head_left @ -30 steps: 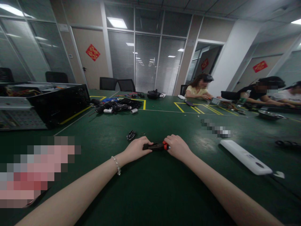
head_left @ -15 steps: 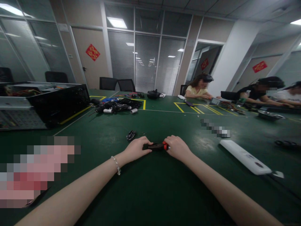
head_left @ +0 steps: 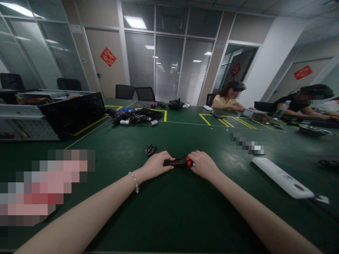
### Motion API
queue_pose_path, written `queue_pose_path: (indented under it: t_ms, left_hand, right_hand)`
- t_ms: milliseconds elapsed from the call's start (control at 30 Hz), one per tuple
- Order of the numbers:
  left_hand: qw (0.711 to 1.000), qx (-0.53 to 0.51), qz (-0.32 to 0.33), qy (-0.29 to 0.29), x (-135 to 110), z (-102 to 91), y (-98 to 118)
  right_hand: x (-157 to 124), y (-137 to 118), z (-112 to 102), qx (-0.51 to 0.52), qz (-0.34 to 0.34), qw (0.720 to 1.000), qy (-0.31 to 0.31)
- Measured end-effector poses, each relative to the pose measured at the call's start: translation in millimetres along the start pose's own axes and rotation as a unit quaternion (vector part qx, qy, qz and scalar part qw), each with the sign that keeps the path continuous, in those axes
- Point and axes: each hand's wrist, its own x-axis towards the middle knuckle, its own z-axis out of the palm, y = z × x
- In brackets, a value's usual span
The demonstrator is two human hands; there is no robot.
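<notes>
Both of my hands rest on the green table [head_left: 169, 211] with a small black tool with a red part [head_left: 179, 162] lying between them. My left hand [head_left: 156, 163], with a bead bracelet on the wrist, has its fingers curled on the tool's black left end. My right hand [head_left: 202, 164] is closed round the red right end. A small dark metal part [head_left: 150, 149] lies on the table just beyond my left hand.
An open black computer case [head_left: 50, 114] stands at the left. A pile of dark tools and parts [head_left: 135, 118] lies further back. A white power strip [head_left: 282, 177] lies at the right. Other people sit at the far right of the table.
The hands and the tool keep the same pose. The view has shifted slightly, so everything sits a little to the right and higher in the frame.
</notes>
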Motion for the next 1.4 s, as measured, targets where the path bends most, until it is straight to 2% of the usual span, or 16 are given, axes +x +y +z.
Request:
queue_pose_path:
  t_ms: [400, 667, 1133, 1400]
  left_hand:
    - [1.000, 0.007, 0.004, 0.009, 1.4, 1.5, -0.4]
    - [1.000, 0.004, 0.002, 0.006, 1.5, 1.2, -0.4]
    - [1.000, 0.009, 0.006, 0.009, 1.0, 0.9, -1.0]
    - [1.000, 0.012, 0.003, 0.009, 2.3, 1.8, -1.3]
  right_hand:
    - [0.7, 0.6, 1.7, -0.013, -0.018, 0.999, 0.027]
    - [1.5, 1.6, 3.9, 0.007, 0.000, 1.000, 0.002]
    - [1.9, 1.6, 3.1, -0.010, -0.024, 0.999, 0.042]
    - [1.7, 1.1, 2.8, 0.005, -0.009, 1.000, 0.019]
